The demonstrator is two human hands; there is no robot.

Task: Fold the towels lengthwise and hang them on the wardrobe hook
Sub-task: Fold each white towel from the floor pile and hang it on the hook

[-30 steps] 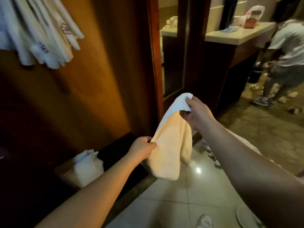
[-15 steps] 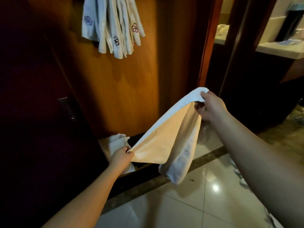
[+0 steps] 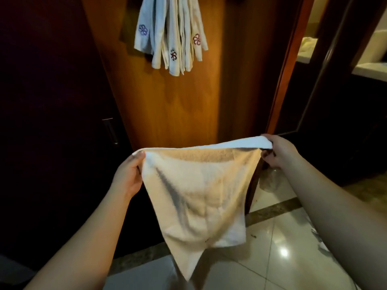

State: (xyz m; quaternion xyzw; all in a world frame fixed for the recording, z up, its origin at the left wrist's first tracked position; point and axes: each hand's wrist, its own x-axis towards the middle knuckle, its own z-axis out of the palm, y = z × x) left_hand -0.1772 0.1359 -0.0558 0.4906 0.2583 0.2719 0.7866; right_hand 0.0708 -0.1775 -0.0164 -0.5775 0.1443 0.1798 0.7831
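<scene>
A white towel [image 3: 199, 193] hangs spread out in front of me, its top edge stretched nearly level. My left hand [image 3: 129, 174] pinches its top left corner and my right hand [image 3: 278, 151] grips its top right corner. The lower part sags to a point above the floor. Higher up, several folded white towels with embroidered flowers [image 3: 171, 36] hang in a bunch against the wooden wardrobe panel [image 3: 178, 105]. The hook itself is hidden behind them.
A dark wardrobe door with a metal handle [image 3: 111, 130] stands at the left. At the right are a wooden door frame [image 3: 284, 76] and a dark counter with a pale top [image 3: 370, 68]. Glossy floor tiles [image 3: 270, 254] lie below.
My hands have drawn apart and levelled out, so the towel now hangs flat between them. My view has turned left, bringing the hanging towels to the centre top.
</scene>
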